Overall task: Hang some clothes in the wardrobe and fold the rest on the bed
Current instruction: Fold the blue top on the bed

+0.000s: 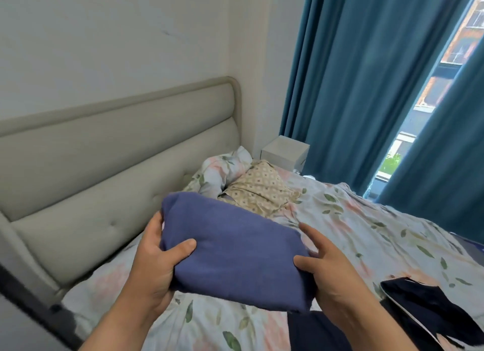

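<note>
Both hands point(235, 267) gripping folded blue garment point(230, 248) | dark clothes point(432, 306) right | patterned pillow point(262, 191) beyond

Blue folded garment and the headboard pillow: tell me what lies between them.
In the head view, a beige patterned cloth lies bunched on the bed between the blue folded garment and the floral pillow.
</note>
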